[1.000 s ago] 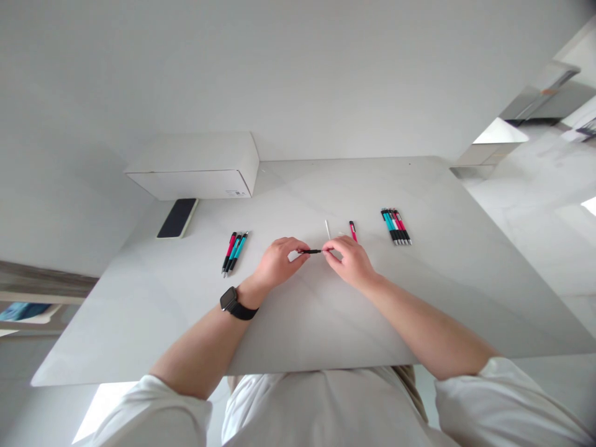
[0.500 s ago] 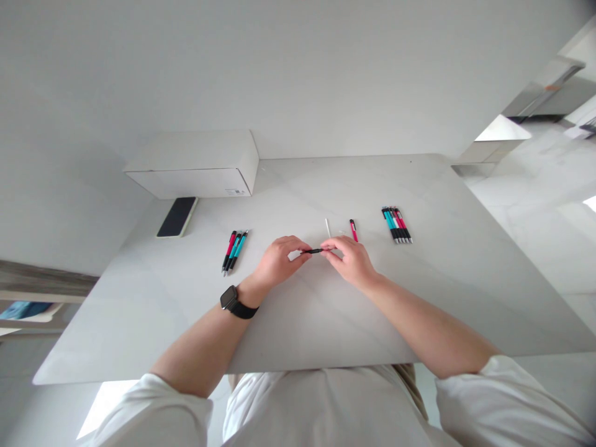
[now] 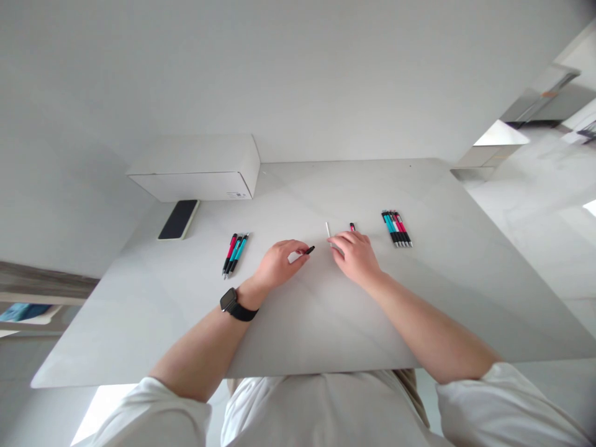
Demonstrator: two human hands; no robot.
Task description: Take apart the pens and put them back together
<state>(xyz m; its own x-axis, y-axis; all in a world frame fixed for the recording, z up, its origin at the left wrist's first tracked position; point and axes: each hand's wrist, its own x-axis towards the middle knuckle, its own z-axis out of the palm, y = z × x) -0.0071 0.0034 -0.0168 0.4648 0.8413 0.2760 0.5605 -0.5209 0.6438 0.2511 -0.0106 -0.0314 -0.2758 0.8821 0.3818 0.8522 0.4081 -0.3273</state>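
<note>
My left hand point(image 3: 280, 262) pinches a short black pen part point(image 3: 310, 250) between thumb and fingertips. Its dark end points right, and the rest is hidden by the fingers. Just to the right, my right hand point(image 3: 356, 256) reaches over the table, thumb and index finger slightly apart. Those fingertips are at the near end of a thin white pen refill point(image 3: 328, 230), which lies on the table. Behind the right hand's knuckles, the top of a pink and black pen piece point(image 3: 352, 226) shows, mostly covered by the hand.
Three pens point(image 3: 235, 254), pink and teal with black grips, lie to the left. A row of several similar pens point(image 3: 397, 228) lies to the right. A phone point(image 3: 179, 219) rests before a white box point(image 3: 195, 180) against the wall. The white table's point(image 3: 316, 329) front edge is near my body.
My right hand has let go of the black pen part and moved slightly up to the white refill, covering more of the pink piece. My left hand still holds the black part.
</note>
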